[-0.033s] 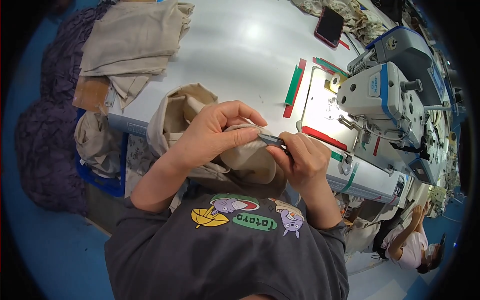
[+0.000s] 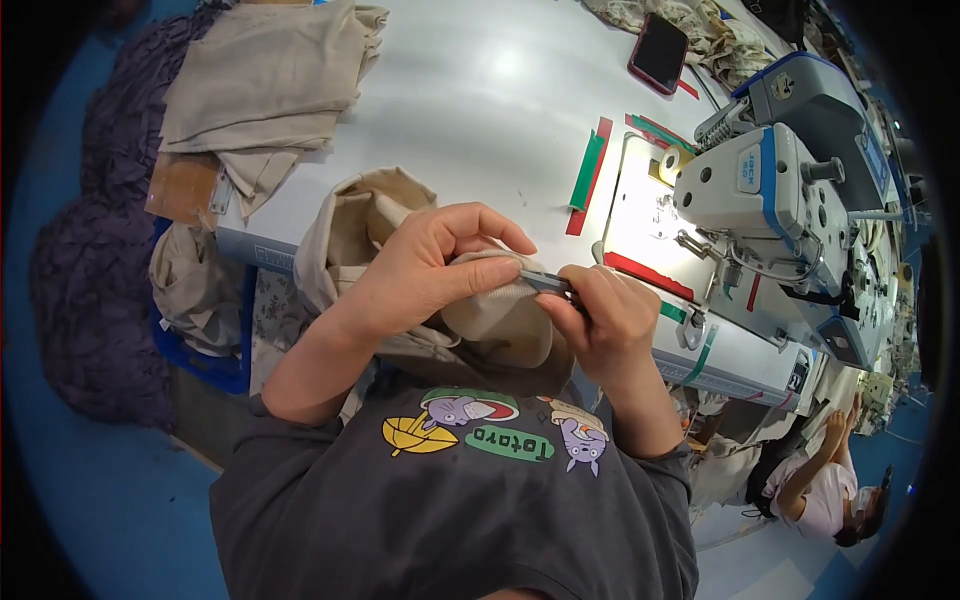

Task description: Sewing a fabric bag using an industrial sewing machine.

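Observation:
Beige fabric (image 2: pixel 505 335), a partly sewn piece with an open, rounded part at its left, lies bunched at the table's near edge and hangs toward my lap. My left hand (image 2: pixel 430 265) is closed on its upper edge, the thumb pressing the cloth and the index finger arched above. Closed round a pair of thread snips (image 2: pixel 548 284), my right hand (image 2: pixel 615 315) holds their grey blades against the fabric edge beside my left thumb tip. The snips' handle is mostly hidden in my fingers. Whether the blades are apart cannot be made out.
To the right stands a sewing machine (image 2: pixel 735 185) with a lit bed. A phone (image 2: pixel 659 54) lies farther back. Folded beige cloth (image 2: pixel 265 80) is stacked at the far left, above a blue basket (image 2: pixel 205 368) of fabric. Another person (image 2: pixel 815 485) sits at the lower right.
Hardly anything differs. The snips' blades and my left thumb tip have shifted very slightly at the fabric edge.

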### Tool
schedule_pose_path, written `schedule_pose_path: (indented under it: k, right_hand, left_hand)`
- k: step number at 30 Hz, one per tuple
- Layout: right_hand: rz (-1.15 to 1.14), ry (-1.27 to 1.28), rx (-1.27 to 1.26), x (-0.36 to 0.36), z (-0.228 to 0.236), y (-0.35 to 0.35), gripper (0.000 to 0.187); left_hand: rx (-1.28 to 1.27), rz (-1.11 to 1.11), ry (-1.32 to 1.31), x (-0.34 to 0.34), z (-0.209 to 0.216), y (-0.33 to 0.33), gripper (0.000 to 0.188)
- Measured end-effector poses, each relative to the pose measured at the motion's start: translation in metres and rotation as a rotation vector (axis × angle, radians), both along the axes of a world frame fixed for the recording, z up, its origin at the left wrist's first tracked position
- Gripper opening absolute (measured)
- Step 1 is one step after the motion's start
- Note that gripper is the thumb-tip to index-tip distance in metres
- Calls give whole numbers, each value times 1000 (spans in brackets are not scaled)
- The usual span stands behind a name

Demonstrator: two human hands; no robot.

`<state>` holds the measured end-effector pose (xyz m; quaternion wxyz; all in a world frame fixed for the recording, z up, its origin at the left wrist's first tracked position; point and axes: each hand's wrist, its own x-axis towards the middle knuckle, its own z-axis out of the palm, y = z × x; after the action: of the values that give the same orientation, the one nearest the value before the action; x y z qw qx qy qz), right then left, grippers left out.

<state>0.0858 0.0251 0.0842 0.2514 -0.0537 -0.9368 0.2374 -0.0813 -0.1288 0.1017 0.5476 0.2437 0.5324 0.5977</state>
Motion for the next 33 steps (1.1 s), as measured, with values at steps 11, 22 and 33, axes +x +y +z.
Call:
schedule_pose_path:
  k: [11, 22, 33]
  right_hand:
    - [-57, 14, -58, 12, 7, 1, 35]
    - [-51, -44, 27, 8, 9, -5, 35]
    - [22, -24, -213, 13, -2, -1, 30]
  left_hand:
    - [55, 27, 10, 3, 2, 2, 19]
    - [39, 0, 1, 6, 2, 2, 19]
    - [35, 12, 5, 7, 0, 2, 19]
